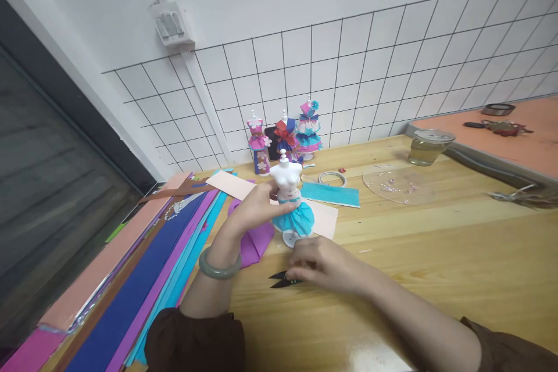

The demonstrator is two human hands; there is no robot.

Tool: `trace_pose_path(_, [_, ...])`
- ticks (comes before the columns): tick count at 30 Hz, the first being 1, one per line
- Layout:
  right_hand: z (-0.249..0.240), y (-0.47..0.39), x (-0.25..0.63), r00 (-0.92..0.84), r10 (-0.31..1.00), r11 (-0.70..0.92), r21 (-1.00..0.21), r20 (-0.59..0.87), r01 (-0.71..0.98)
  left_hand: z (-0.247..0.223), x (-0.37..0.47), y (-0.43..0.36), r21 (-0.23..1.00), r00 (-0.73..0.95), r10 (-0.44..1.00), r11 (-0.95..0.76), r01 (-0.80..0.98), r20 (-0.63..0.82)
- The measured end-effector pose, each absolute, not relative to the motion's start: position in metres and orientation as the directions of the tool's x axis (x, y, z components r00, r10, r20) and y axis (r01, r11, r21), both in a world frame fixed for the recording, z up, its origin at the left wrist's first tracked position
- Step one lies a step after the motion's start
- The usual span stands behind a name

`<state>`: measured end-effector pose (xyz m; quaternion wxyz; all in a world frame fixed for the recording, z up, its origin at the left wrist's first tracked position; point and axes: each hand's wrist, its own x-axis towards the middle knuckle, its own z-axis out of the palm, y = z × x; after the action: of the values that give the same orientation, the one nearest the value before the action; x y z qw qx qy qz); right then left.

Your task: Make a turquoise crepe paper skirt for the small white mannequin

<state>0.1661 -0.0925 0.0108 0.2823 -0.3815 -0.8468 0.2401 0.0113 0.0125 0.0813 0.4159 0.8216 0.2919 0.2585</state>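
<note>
My left hand is closed round the waist of a small white mannequin, thumb across its front. The mannequin stands upright and wears a turquoise crepe paper skirt; its torso is bare. Just in front of its base, my right hand is low over the table with fingers curled on a pair of black thread snips. The blades point left and stick out past my fingers; the handles are mostly hidden under the hand. Behind the mannequin lie a turquoise paper piece and a pale pink strip.
Long folded crepe paper strips cover the left side, with purple paper beside my left wrist. Several dressed mannequins stand by the wall. A tape roll, a clear plate of small gems and a lidded cup are further right.
</note>
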Motion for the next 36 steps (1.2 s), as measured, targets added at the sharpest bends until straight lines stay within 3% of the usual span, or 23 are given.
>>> trace_pose_path(4, [0.015, -0.084, 0.182, -0.186, 0.838, 0.536, -0.71, 0.513, 0.457, 0.078, 0.014, 0.016, 0.831, 0.695, 0.683, -0.507, 0.23, 0.225])
trace_pose_path(7, [0.012, -0.075, 0.192, 0.065, 0.834, 0.463, -0.76, 0.548, 0.456, 0.075, 0.018, 0.014, 0.827, 0.684, 0.687, -0.516, 0.223, 0.244])
trace_pose_path(10, [0.006, -0.067, 0.198, 0.179, 0.798, 0.441, -0.76, 0.575, 0.476, 0.074, 0.021, 0.011, 0.831, 0.687, 0.689, -0.507, 0.229, 0.231])
trace_pose_path(18, [-0.003, -0.059, 0.194, 0.089, 0.787, 0.491, -0.707, 0.611, 0.509, 0.077, 0.017, 0.01, 0.809, 0.709, 0.675, -0.525, 0.265, 0.205])
trace_pose_path(30, [-0.008, -0.051, 0.184, 0.125, 0.735, 0.54, -0.687, 0.667, 0.486, 0.08, 0.016, 0.008, 0.719, 0.736, 0.645, -0.61, 0.334, 0.205])
trace_pose_path(36, [-0.003, -0.059, 0.177, 0.083, 0.754, 0.48, -0.633, 0.651, 0.608, 0.075, 0.024, 0.008, 0.65, 0.674, 0.683, -0.652, 0.391, 0.281])
